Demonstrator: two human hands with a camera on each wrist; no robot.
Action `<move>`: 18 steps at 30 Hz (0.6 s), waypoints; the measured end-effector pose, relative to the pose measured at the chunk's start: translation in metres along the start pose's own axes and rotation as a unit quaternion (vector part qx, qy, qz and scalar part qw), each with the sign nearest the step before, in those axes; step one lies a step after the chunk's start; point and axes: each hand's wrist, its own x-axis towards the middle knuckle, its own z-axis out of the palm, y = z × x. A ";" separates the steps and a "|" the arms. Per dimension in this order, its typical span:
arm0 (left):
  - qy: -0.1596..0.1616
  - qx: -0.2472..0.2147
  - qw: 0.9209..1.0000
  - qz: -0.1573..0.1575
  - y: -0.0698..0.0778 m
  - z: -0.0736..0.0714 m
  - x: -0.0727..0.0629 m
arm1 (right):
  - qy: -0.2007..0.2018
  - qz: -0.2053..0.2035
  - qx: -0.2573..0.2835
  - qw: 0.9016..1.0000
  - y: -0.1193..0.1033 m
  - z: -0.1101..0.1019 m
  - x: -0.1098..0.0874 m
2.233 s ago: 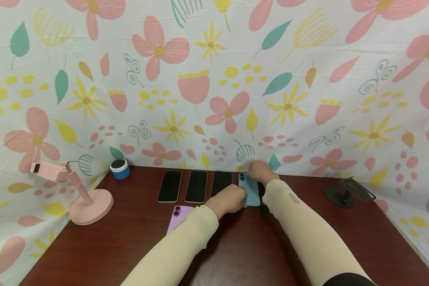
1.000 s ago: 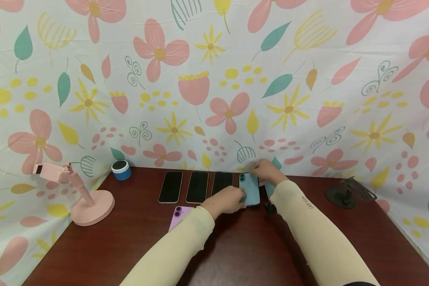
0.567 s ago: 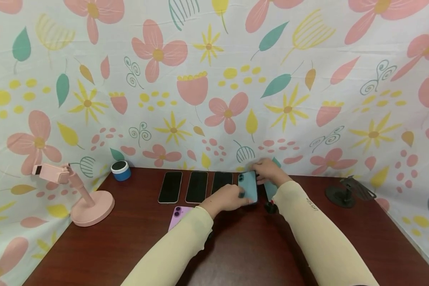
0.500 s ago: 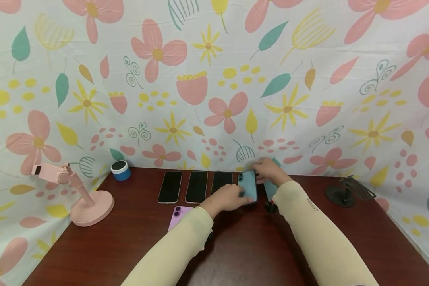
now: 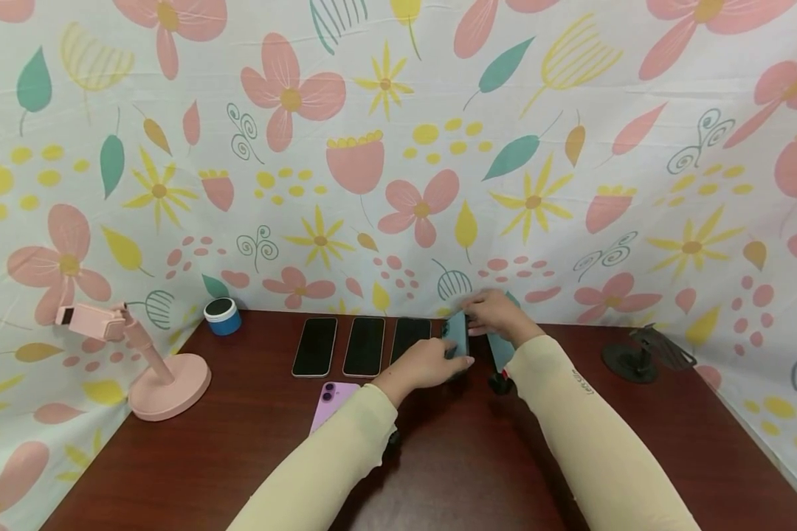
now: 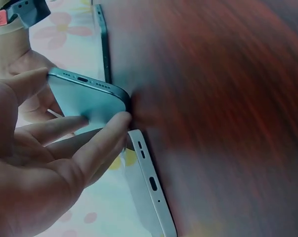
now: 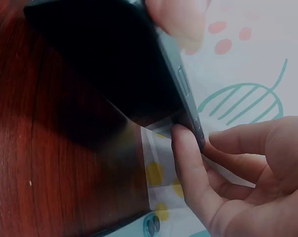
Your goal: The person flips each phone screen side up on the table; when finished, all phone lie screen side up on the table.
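Observation:
A light-blue phone is tilted up off the table, its right edge raised and its black screen facing down and right. By its lower edges my left hand grips it, thumb and fingers on opposite sides in the left wrist view. My right hand pinches the phone's upper right edge, thumb on the screen side in the right wrist view. Right of it lies a second light-blue phone, back up and partly under the right forearm. To the left lie black-screened phones in a row, the nearest partly hidden by my left hand.
A purple phone lies back up, partly covered by the left sleeve. A pink phone stand and a blue-and-white round jar stand at left. A dark stand is at right. A flowered cloth hangs behind the table.
The light-blue phone lay flat; its right side has been lifted and it tilts steeply. My right hand has come round its upper right edge, and the second light-blue phone has come into sight.

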 end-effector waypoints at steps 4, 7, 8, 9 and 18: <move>-0.002 -0.055 0.998 -0.001 -0.001 -0.002 -0.001 | -0.008 -0.002 0.014 1.000 -0.001 0.001 0.000; -0.003 -0.095 0.995 -0.004 -0.002 -0.005 -0.003 | -0.014 -0.001 0.026 1.000 -0.001 0.001 0.001; -0.006 -0.110 0.994 -0.006 -0.003 -0.006 -0.003 | -0.017 -0.002 0.029 0.999 -0.001 0.000 0.001; -0.009 -0.125 0.992 -0.008 -0.003 -0.007 -0.004 | -0.019 -0.003 0.031 0.999 -0.001 0.000 0.001; -0.027 -0.228 0.973 -0.025 -0.005 -0.011 -0.010 | -0.042 0.007 0.059 0.997 0.001 0.003 0.001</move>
